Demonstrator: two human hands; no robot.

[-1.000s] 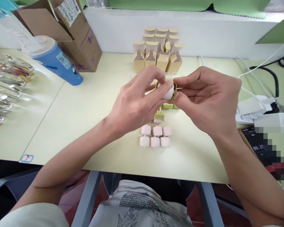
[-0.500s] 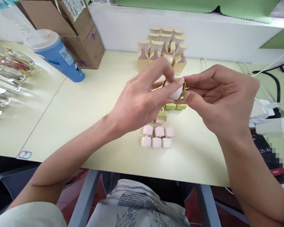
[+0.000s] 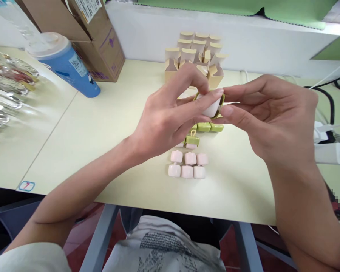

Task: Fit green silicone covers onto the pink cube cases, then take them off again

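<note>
Above the table, my left hand (image 3: 166, 115) grips a small white rounded piece (image 3: 211, 109) with its fingers wrapped over it. A green cover (image 3: 222, 100) fits around that piece, and its right edge is pinched by the thumb and fingers of my right hand (image 3: 280, 117). My fingers hide much of both parts. Below the hands lies a pale pink piece with a green cover (image 3: 192, 141) and a small loop. Several green covers (image 3: 204, 127) sit behind it. Nearer to me, pale pink rounded pieces (image 3: 187, 172) stand in two rows.
Several open cream cartons (image 3: 172, 68) stand by the wall. At the left are a blue cup (image 3: 70, 66), a brown cardboard box (image 3: 107, 56) and clear glass bottles (image 3: 10, 88). White adapters (image 3: 333, 153) and black cables (image 3: 330, 98) lie at the right.
My right hand has shifted slightly right and turned a little, its thumb still at the green cover's edge. My left hand keeps its hold, tilting the white piece slightly.
</note>
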